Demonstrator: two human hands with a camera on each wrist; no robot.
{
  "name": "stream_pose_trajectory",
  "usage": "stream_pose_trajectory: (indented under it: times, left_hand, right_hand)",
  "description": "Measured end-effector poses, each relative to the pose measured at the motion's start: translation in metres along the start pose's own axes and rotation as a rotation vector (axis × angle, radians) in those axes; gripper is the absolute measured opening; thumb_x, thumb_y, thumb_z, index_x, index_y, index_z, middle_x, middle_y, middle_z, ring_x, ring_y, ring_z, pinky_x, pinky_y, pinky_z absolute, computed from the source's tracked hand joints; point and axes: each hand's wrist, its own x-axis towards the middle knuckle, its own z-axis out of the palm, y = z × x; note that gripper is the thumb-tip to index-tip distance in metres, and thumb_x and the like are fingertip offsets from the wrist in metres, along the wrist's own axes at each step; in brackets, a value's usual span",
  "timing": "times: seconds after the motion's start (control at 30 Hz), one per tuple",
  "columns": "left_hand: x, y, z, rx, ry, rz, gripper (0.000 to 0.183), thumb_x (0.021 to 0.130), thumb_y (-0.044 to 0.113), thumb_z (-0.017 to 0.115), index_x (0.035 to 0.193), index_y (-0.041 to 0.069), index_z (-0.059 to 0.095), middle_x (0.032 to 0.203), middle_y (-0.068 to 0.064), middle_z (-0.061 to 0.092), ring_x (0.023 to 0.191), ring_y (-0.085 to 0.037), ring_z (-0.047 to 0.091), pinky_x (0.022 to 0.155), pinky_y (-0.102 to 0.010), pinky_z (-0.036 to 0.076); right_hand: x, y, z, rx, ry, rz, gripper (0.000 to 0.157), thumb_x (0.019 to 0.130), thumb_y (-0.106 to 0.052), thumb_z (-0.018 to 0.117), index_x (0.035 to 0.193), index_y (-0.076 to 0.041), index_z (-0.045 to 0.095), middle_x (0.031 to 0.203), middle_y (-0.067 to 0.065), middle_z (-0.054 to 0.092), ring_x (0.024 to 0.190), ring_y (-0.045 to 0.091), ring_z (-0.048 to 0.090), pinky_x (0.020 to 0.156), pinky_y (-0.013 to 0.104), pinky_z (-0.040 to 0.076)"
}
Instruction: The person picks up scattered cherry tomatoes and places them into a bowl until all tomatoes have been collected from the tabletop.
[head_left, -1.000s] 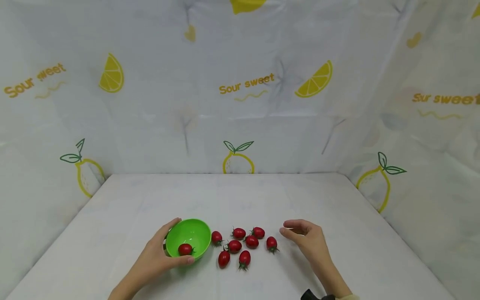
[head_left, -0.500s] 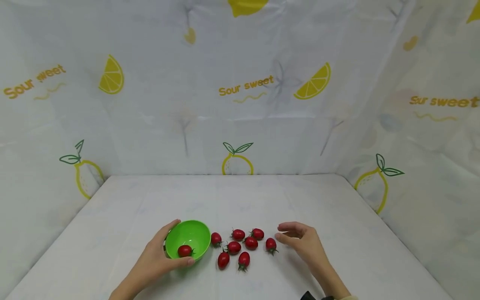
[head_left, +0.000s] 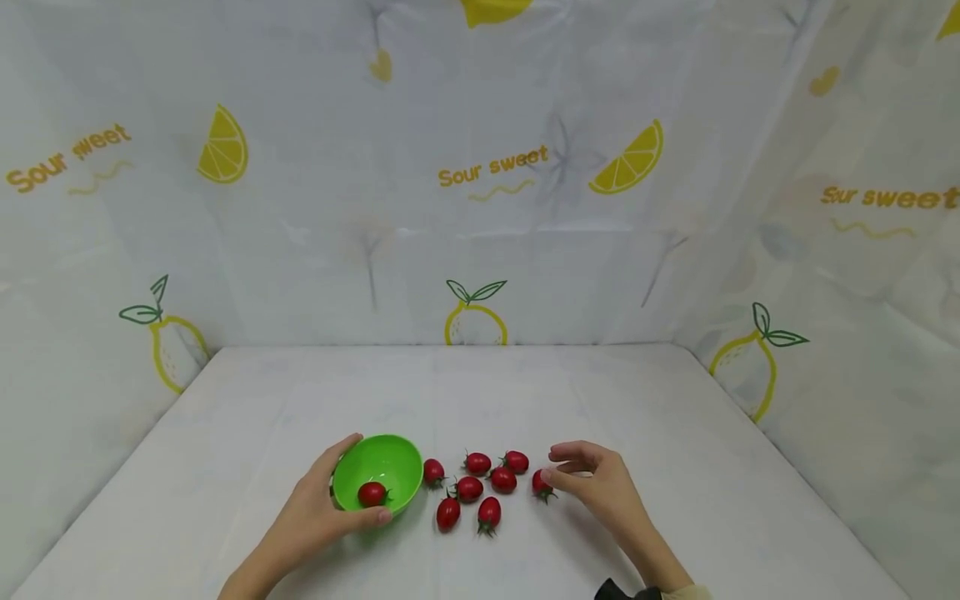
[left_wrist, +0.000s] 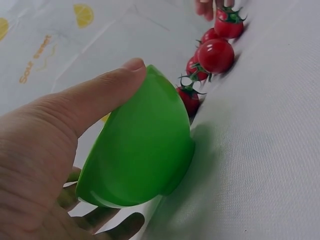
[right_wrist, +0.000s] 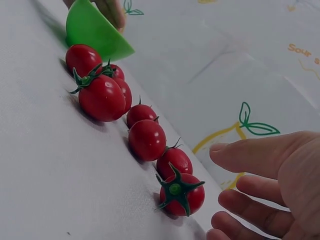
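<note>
My left hand (head_left: 311,504) grips a green bowl (head_left: 401,467), its thumb at the near side of the rim and its fingers around the left side. One cherry tomato (head_left: 371,494) lies inside the bowl. To the right, several loose cherry tomatoes (head_left: 468,489) with green stems are spread on the white table. My right hand (head_left: 603,483) hovers by the rightmost cherry tomato (head_left: 539,483), its thumb partly covering that one in the head view. In the right wrist view the thumb and fingers (right_wrist: 257,207) are spread apart and hold nothing, just off the nearest tomato (right_wrist: 195,200).
A white cloth covers the table (head_left: 480,383). White sheets printed with lemons (head_left: 480,325) and lettering stand along the back and both sides.
My right hand has moved a little left and down, up to the rightmost cherry tomato. The left hand and the bowl stay in place, and the loose tomatoes have not moved.
</note>
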Motion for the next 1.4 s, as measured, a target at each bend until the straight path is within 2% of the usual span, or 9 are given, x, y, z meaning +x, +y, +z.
stream_pose_trajectory:
  times: [0.17,0.33,0.63,1.07,1.27,1.4]
  left_hand:
    - [0.001,0.000,-0.001,0.004,0.007,0.017,0.111,0.062,0.052,0.090,0.151,0.015,0.034,0.149,-0.009,0.041,0.132,-0.034,0.041,0.102,-0.059,0.039]
    - [0.001,-0.002,0.000,0.003,0.007,0.032,0.110,0.062,0.052,0.090,0.150,0.015,0.035,0.148,-0.007,0.042,0.133,-0.032,0.040,0.102,-0.058,0.039]
    - [0.000,-0.003,0.001,-0.006,0.006,0.046,0.112,0.062,0.053,0.090,0.150,0.013,0.035,0.149,-0.008,0.042,0.136,-0.033,0.036,0.105,-0.059,0.035]
    - [0.000,-0.002,0.003,-0.018,0.001,0.042,0.112,0.060,0.053,0.091,0.150,0.012,0.036,0.149,-0.007,0.042,0.136,-0.032,0.037,0.105,-0.057,0.036]
    - [0.001,-0.002,0.003,-0.008,0.011,0.034,0.113,0.060,0.053,0.091,0.150,0.013,0.036,0.149,-0.007,0.042,0.136,-0.032,0.037,0.105,-0.057,0.036]
    - [0.001,-0.002,0.002,-0.013,0.010,0.027,0.113,0.060,0.052,0.091,0.150,0.013,0.035,0.150,-0.007,0.041,0.137,-0.032,0.036,0.106,-0.057,0.035]
  right_hand:
    - [0.003,0.001,0.003,-0.004,-0.018,-0.023,0.035,0.078,-0.020,0.085,0.108,-0.007,0.072,0.098,0.000,0.070,0.090,0.019,0.065,0.077,0.036,0.052]
    - [0.002,0.002,0.004,-0.021,-0.036,-0.009,0.039,0.076,-0.019,0.087,0.109,-0.007,0.072,0.099,0.000,0.070,0.090,0.020,0.064,0.077,0.039,0.054]
    - [0.002,0.004,0.006,-0.031,-0.105,0.016,0.046,0.072,-0.012,0.089,0.113,-0.006,0.070,0.102,0.002,0.068,0.088,0.021,0.064,0.075,0.038,0.057]
    - [0.001,0.011,0.006,-0.149,-0.107,-0.015,0.044,0.066,-0.008,0.091,0.107,-0.011,0.074,0.098,-0.001,0.070,0.089,0.018,0.064,0.079,0.040,0.055]
    - [0.003,0.010,0.007,-0.154,-0.109,-0.055,0.042,0.066,-0.009,0.091,0.105,-0.011,0.074,0.096,-0.002,0.070,0.089,0.017,0.064,0.078,0.038,0.055]
    - [0.004,0.010,0.009,-0.150,-0.096,-0.053,0.040,0.066,-0.008,0.091,0.103,-0.010,0.074,0.092,-0.003,0.070,0.087,0.016,0.064,0.078,0.037,0.055]
